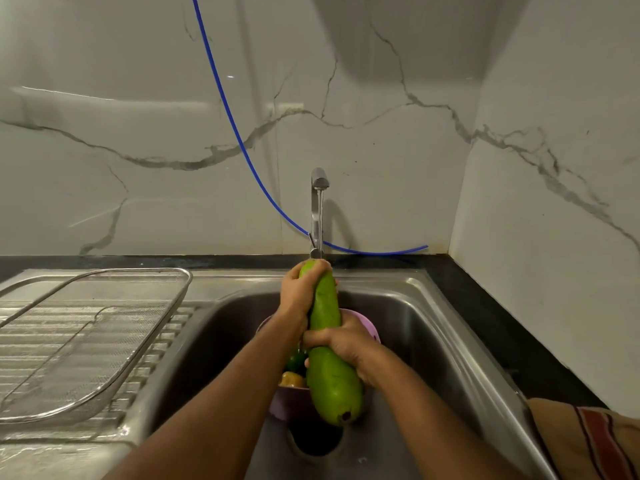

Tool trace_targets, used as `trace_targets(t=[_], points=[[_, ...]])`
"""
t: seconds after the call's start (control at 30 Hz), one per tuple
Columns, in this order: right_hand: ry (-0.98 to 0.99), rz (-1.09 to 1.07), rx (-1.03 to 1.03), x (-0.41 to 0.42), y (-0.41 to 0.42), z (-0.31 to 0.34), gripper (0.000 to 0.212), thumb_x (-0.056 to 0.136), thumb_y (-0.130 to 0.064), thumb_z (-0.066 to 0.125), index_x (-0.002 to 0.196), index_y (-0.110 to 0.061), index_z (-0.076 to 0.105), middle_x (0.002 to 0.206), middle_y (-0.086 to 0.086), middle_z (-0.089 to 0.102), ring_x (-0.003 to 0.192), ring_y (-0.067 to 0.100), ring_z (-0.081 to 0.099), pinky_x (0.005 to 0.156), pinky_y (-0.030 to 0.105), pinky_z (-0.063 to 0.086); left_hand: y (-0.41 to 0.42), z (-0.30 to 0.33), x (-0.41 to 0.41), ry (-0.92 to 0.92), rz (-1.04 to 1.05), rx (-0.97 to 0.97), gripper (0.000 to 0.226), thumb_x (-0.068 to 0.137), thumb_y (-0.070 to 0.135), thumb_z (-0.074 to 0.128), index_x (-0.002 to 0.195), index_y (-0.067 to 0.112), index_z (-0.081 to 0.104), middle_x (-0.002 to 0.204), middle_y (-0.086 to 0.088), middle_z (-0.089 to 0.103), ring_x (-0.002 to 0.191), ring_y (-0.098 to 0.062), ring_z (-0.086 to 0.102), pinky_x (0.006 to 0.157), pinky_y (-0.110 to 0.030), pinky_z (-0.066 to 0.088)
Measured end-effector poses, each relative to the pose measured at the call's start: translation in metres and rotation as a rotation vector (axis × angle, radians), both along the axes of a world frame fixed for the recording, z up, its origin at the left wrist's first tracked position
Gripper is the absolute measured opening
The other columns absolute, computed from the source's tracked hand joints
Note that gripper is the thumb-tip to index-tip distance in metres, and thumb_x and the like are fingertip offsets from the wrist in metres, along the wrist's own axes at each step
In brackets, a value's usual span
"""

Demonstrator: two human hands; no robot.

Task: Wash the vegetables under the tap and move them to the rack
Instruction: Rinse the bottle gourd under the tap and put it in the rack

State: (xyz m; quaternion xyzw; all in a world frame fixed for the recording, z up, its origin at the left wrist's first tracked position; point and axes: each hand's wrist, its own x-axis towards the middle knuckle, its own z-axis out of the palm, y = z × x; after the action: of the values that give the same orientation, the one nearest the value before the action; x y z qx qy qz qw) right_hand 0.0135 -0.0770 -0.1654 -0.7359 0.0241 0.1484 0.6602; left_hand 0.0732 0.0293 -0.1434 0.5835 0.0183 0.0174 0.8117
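A long green gourd point(333, 379) is held lengthwise over the steel sink point(433, 327), its far end under the running tap point(319, 188). My left hand point(298, 289) grips the gourd's far end, where the water lands. My right hand point(341, 341) grips its middle. Beneath it a purple bowl point(370, 329) sits in the sink and holds other vegetables, a dark green one point(296, 362) and a yellowish one point(292, 379), mostly hidden by the gourd and my arms. The wire mesh rack point(93, 337) stands on the drainboard at left with nothing in it.
A blue hose point(235, 133) hangs down the marble wall and curls behind the tap. The sink drain point(315, 441) lies below the bowl. A striped cloth point(588, 441) lies on the black counter at lower right.
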Motion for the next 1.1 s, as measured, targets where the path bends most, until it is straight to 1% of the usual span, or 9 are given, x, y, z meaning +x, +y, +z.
trace_targets(t=[0.17,0.23,0.4,0.53,0.67,0.83,0.93,1.03,1.1], points=[[-0.053,-0.056,-0.142,0.000,-0.002,0.000,0.050,0.062,-0.013,0.088,0.107,-0.022,0.068,0.096,0.004,0.077,0.090,0.026,0.074,0.085,0.047,0.062,-0.010,-0.009,-0.005,-0.285,0.230,0.362,0.007,0.100,0.030,0.061,0.105,0.026,0.063,0.099,-0.001,0.064,0.094,-0.021,0.064,0.074,-0.031,0.056],[-0.053,-0.005,-0.119,-0.003,-0.006,0.004,0.049,0.062,-0.011,0.088,0.106,-0.020,0.071,0.095,0.006,0.078,0.090,0.029,0.075,0.085,0.049,0.063,-0.004,-0.005,-0.003,-0.326,0.238,0.412,0.016,0.103,0.032,0.056,0.095,0.024,0.068,0.091,0.001,0.066,0.090,-0.018,0.064,0.076,-0.033,0.055],[-0.035,0.014,-0.109,0.002,-0.017,0.002,0.064,0.045,-0.016,0.090,0.106,-0.023,0.072,0.097,0.011,0.078,0.090,0.036,0.075,0.083,0.056,0.062,0.004,0.002,0.004,-0.226,0.046,0.324,0.025,0.101,0.034,0.058,0.092,0.017,0.074,0.104,-0.007,0.070,0.103,-0.030,0.066,0.084,-0.043,0.060],[-0.074,-0.089,-0.161,0.008,-0.020,-0.007,0.072,0.032,-0.022,0.091,0.101,-0.030,0.072,0.095,0.006,0.077,0.086,0.034,0.076,0.075,0.054,0.064,-0.002,0.005,0.000,0.013,-0.093,-0.068,0.027,0.097,0.035,0.059,0.091,0.016,0.077,0.115,-0.014,0.074,0.099,-0.030,0.068,0.096,-0.053,0.055],[-0.103,-0.102,-0.174,0.011,-0.015,-0.012,0.076,0.031,-0.025,0.091,0.104,-0.032,0.069,0.095,0.004,0.077,0.086,0.032,0.076,0.073,0.054,0.064,0.003,0.008,0.003,0.060,-0.160,-0.221,0.021,0.097,0.027,0.056,0.094,0.014,0.071,0.110,-0.013,0.072,0.094,-0.028,0.064,0.089,-0.047,0.055],[-0.105,-0.049,-0.214,0.005,-0.013,-0.008,0.067,0.043,-0.020,0.090,0.106,-0.026,0.068,0.095,0.005,0.076,0.084,0.028,0.075,0.074,0.047,0.065,0.010,0.017,0.000,0.243,-0.137,-0.188,0.018,0.094,0.026,0.060,0.096,0.010,0.068,0.089,-0.010,0.071,0.078,-0.023,0.064,0.078,-0.039,0.056],[-0.093,-0.029,-0.226,0.007,-0.007,-0.011,0.075,0.036,-0.028,0.090,0.107,-0.028,0.066,0.097,0.004,0.076,0.087,0.029,0.075,0.077,0.050,0.064,0.011,0.023,-0.002,0.300,-0.091,-0.094,0.023,0.096,0.030,0.059,0.091,0.009,0.064,0.087,-0.015,0.066,0.078,-0.026,0.062,0.075,-0.042,0.055],[-0.061,-0.046,-0.156,0.010,-0.004,-0.015,0.073,0.035,-0.025,0.090,0.105,-0.028,0.067,0.096,0.006,0.077,0.088,0.032,0.075,0.079,0.054,0.063,0.004,0.019,0.001,0.192,0.021,0.058,0.021,0.101,0.032,0.056,0.092,0.013,0.062,0.089,-0.014,0.067,0.081,-0.027,0.064,0.079,-0.043,0.058],[-0.045,-0.065,-0.116,0.012,-0.004,-0.014,0.074,0.038,-0.023,0.090,0.108,-0.028,0.067,0.096,0.005,0.077,0.089,0.033,0.075,0.080,0.055,0.063,0.000,0.015,0.001,0.044,0.046,0.108,0.029,0.107,0.034,0.047,0.095,0.014,0.065,0.090,-0.013,0.069,0.080,-0.025,0.066,0.072,-0.039,0.060]])
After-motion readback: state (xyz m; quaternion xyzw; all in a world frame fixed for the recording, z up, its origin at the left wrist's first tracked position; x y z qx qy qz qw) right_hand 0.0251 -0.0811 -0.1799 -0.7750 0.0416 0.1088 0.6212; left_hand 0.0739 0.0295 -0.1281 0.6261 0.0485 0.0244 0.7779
